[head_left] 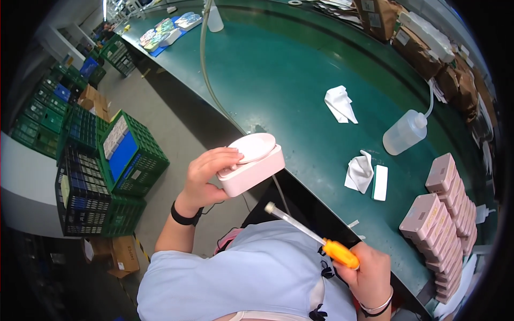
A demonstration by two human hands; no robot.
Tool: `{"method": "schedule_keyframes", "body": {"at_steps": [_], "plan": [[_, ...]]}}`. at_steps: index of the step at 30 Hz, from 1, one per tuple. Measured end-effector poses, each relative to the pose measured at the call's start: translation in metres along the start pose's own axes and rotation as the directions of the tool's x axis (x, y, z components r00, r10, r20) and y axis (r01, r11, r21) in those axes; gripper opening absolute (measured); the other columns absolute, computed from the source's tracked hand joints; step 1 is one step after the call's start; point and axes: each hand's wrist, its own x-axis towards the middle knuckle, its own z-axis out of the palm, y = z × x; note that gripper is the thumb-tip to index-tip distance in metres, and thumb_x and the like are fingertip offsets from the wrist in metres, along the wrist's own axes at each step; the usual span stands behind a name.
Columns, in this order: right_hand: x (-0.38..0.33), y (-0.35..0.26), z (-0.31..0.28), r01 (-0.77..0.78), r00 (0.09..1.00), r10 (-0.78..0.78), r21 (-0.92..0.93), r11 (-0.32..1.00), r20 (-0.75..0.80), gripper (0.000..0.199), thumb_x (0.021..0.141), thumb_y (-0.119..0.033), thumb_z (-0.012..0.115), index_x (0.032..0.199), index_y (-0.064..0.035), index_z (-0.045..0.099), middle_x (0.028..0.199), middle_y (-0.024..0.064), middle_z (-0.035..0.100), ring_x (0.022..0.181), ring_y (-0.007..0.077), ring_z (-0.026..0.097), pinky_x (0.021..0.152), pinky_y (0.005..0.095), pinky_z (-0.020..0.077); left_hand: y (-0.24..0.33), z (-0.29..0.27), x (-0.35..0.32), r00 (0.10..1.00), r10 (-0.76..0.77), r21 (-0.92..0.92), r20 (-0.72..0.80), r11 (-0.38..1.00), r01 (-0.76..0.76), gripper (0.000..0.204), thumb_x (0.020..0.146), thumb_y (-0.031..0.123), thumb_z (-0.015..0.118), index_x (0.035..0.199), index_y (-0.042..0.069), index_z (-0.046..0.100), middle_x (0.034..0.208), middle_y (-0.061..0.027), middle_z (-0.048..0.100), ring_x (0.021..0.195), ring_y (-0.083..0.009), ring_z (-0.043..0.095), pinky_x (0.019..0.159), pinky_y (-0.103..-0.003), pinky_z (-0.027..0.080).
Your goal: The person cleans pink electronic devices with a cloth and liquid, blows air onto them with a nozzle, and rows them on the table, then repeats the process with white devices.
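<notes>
My left hand (210,172) grips a pale pink box-shaped device (256,174) with rounded corners, held up over the table's near edge. A round, lighter pink disc (254,148) sits on its top, and my fingers rest on that disc. My right hand (369,273) is closed around the yellow-orange handle of a screwdriver-like tool (342,253). Its metal shaft points up and to the left, toward the device but apart from it. The tool's end carries a pale, blunt tip (270,207).
On the green table (289,80) lie two crumpled white cloths (340,104) and a white block (380,183). A squeeze bottle (405,132) stands behind them. Stacked pink cases (423,216) fill the right side. A hose (205,64) crosses the far left; green crates (134,152) stand on the floor.
</notes>
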Motion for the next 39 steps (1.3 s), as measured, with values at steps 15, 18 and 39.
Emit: {"method": "schedule_keyframes", "body": {"at_steps": [15, 18, 39], "plan": [[0.026, 0.03, 0.001, -0.101, 0.99, 0.071, 0.264, 0.959, 0.12, 0.036, 0.08, -0.025, 0.076, 0.076, -0.001, 0.049, 0.065, 0.0187, 0.053, 0.06, 0.0415, 0.053, 0.052, 0.041, 0.0402, 0.003, 0.066, -0.039, 0.723, -0.105, -0.015, 0.683, -0.991, -0.129, 0.051, 0.085, 0.019, 0.071, 0.123, -0.004, 0.046, 0.113, -0.014, 0.053, 0.114, -0.0302, 0.062, 0.081, -0.041, 0.061], [0.025, 0.033, 0.012, -0.071, 0.984, 0.02, 0.289, 0.955, 0.177, 0.038, 0.079, -0.027, 0.077, 0.076, -0.0012, 0.049, 0.065, 0.019, 0.054, 0.061, 0.042, 0.054, 0.052, 0.0417, 0.0408, 0.009, 0.063, -0.034, 0.7, -0.263, 0.078, 0.664, -0.907, -0.415, 0.05, 0.087, 0.022, 0.069, 0.127, -0.002, 0.05, 0.112, -0.0102, 0.05, 0.112, -0.0287, 0.061, 0.086, -0.042, 0.061], [-0.008, 0.028, 0.024, -0.038, 0.989, 0.011, 0.18, 0.983, 0.149, 0.031, 0.075, -0.022, 0.079, 0.077, -0.002, 0.055, 0.069, 0.0163, 0.057, 0.061, 0.0376, 0.057, 0.054, 0.0408, 0.0446, 0.021, 0.059, -0.027, 0.56, -0.828, -0.899, -0.022, 0.262, 0.351, 0.049, 0.089, 0.005, 0.063, 0.13, -0.001, 0.037, 0.127, -0.0161, 0.053, 0.117, -0.0272, 0.058, 0.101, -0.041, 0.05]]}}
